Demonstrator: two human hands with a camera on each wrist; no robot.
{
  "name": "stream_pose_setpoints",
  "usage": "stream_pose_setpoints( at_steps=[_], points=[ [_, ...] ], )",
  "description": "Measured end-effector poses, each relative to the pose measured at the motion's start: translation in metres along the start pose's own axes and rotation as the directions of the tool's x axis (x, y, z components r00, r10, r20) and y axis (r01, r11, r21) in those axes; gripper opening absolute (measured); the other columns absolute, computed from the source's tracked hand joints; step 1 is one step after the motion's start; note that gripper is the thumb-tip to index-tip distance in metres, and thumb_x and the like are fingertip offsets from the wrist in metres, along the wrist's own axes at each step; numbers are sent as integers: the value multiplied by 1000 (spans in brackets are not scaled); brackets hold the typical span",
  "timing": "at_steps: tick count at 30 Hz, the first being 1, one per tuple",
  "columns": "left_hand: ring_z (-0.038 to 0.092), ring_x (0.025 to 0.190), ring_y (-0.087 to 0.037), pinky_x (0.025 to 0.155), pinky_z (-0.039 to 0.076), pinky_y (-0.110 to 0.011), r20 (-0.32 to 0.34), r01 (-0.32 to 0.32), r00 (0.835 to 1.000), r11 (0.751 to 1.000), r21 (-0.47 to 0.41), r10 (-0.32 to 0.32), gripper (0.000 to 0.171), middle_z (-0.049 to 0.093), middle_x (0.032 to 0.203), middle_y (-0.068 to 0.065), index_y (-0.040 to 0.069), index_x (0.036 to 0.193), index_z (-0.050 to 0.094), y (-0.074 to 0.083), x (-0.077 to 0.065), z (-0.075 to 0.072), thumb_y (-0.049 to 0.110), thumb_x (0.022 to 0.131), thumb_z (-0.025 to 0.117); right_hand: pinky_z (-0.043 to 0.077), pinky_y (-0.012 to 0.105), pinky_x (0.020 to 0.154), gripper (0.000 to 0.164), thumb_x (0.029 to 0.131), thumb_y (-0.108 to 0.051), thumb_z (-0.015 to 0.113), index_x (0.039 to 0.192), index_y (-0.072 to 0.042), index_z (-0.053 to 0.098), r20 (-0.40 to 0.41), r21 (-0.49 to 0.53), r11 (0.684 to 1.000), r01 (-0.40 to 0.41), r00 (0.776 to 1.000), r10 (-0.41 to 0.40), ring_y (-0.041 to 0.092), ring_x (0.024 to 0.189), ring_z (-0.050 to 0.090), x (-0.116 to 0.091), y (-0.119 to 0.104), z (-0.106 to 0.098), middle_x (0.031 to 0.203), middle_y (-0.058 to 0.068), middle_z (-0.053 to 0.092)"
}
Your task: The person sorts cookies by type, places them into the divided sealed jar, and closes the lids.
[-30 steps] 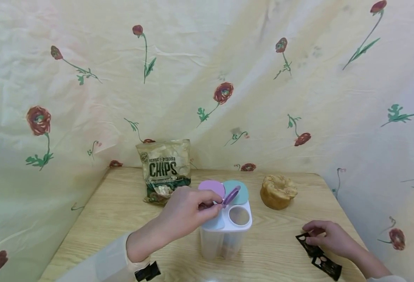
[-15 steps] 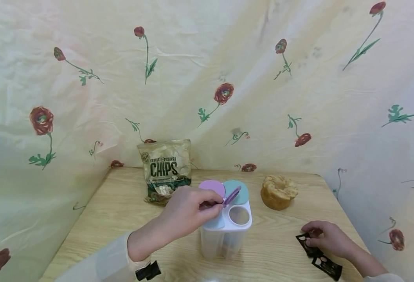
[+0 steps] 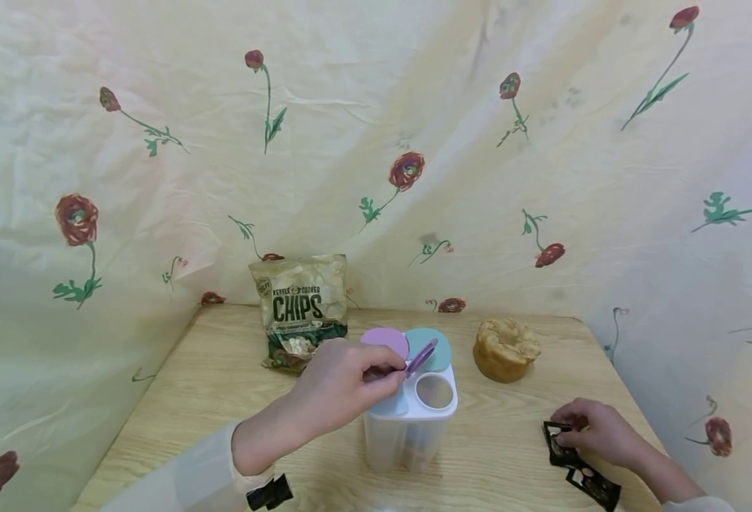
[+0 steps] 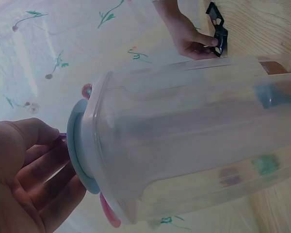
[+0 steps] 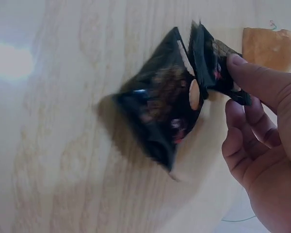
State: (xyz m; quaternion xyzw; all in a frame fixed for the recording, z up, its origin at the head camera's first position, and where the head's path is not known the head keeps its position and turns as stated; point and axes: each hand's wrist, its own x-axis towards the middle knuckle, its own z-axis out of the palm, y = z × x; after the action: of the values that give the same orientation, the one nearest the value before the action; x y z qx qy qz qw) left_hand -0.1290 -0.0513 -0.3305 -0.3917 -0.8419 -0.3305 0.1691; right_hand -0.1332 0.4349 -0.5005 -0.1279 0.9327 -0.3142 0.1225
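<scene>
My left hand pinches a small purple lid by its edge, holding it tilted up over a clear food container. Near this hand, the container's front right round opening is uncovered. Its other visible lids are lilac, teal and pale blue. Between thumb and fingers, my right hand grips a black snack packet. A second black packet lies against it, nearer the table's front right edge. The left wrist view shows the container's side wall up close.
Behind the container, a bag of chips stands at the back left of the wooden table. A round ring-shaped bread sits at the back right. Flowered cloth hangs behind and beside the table.
The packet in my right hand has turned slightly and shifted a little to the right. My left hand and the purple lid have stayed in place.
</scene>
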Motion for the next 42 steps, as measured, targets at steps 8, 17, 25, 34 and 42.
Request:
stream_pose_setpoints(
  at_steps=[8,17,25,34,42],
  points=[
    [66,78,7,71,51,-13,0,8,1000,1000,1,-8,5,76,86,15,22,93,80,1,0,-1,21,90,76,51,26,66,18,92,-23,77,106,-12,72,1,14,998,62,998,-62,0,81,61,3,-21,-11,94,-5,70],
    [67,78,5,70,52,-14,-1,12,1000,1000,6,-12,6,77,86,15,22,93,80,2,-1,-1,20,90,76,48,26,63,16,92,-25,77,108,-23,74,-149,-49,988,149,977,-155,-1,83,64,9,-86,-30,93,-15,73],
    [67,78,6,71,52,-14,2,18,1000,1000,5,-18,6,77,86,15,22,93,80,2,0,-2,20,89,76,51,24,65,29,88,-9,81,112,-24,74,-307,-127,927,352,875,-374,0,86,67,11,-157,-48,101,-10,76],
    [66,76,5,69,52,-15,-1,14,1000,1000,18,-14,5,76,84,15,23,92,80,2,1,-2,20,89,77,50,21,63,38,82,-3,85,104,-32,72,-342,-139,848,512,778,-526,2,81,64,17,-227,-55,94,-16,73],
    [66,76,4,69,52,-15,-2,4,1000,1000,8,-4,5,77,85,14,22,92,80,2,0,-1,19,90,76,54,22,71,35,83,2,82,100,-25,68,-313,-9,796,606,754,-577,6,83,65,24,-260,-50,93,-9,72]
  ],
)
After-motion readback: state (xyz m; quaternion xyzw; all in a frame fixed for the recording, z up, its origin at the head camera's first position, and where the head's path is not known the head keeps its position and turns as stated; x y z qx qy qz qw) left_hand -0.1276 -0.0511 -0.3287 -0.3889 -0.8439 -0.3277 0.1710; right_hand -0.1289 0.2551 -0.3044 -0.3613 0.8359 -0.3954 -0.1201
